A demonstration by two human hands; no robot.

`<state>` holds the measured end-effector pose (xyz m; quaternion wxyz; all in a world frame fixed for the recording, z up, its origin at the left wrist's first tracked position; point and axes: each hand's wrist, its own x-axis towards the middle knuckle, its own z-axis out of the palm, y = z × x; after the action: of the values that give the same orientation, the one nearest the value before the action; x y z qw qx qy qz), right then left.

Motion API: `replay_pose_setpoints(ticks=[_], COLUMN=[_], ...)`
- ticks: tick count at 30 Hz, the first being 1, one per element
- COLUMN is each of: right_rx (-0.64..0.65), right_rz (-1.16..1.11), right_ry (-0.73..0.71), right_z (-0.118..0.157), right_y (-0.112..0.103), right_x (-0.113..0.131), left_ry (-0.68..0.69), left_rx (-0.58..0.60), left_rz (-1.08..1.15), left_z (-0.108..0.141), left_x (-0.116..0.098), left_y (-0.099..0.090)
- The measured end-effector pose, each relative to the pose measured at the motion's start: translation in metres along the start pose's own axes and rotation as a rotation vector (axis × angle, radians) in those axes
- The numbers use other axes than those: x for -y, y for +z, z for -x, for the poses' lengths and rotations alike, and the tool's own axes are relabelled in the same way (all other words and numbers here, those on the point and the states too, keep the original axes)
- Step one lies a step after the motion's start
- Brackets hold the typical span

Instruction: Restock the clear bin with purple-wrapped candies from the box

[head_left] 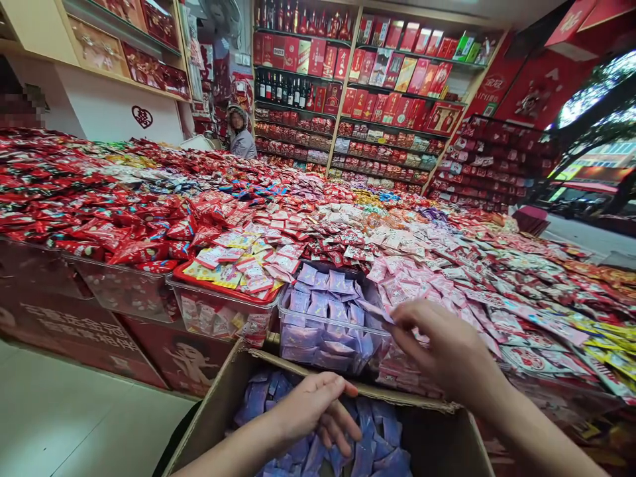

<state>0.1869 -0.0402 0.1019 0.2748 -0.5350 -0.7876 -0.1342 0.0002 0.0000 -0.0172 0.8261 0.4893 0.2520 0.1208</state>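
My right hand (442, 338) pinches the end of a purple packet (373, 309) over the right rim of a clear plastic bin. That bin (325, 318) holds rows of similar purple packets, with a dark gap at its back right. My left hand (322, 407) hovers palm inward, fingers apart and holding nothing, above an open cardboard box (460, 440). Loose purple packets (370, 434) lie inside the box, which stands against the front of the bin.
Left of the purple bin is a red-rimmed bin (226, 301) of yellow and white packets. Pink packets (412, 281) are heaped on its right. A person (242, 136) is behind the display, before shelves of bottles and red boxes.
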Motion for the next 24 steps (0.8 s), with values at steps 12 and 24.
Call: replay_pose_setpoints(ticks=[12, 24], right_rx=[0.784, 0.919], right_rz=[0.309, 0.329], right_ry=[-0.109, -0.031], right_z=[-0.069, -0.082], right_y=[0.067, 0.072], right_x=[-0.039, -0.037], left_ry=[-0.044, -0.048], left_rx=[-0.043, -0.037], left_rz=[-0.089, -0.164], left_z=[-0.004, -0.004], left_x=[0.006, 0.008], left_y=[-0.004, -0.005])
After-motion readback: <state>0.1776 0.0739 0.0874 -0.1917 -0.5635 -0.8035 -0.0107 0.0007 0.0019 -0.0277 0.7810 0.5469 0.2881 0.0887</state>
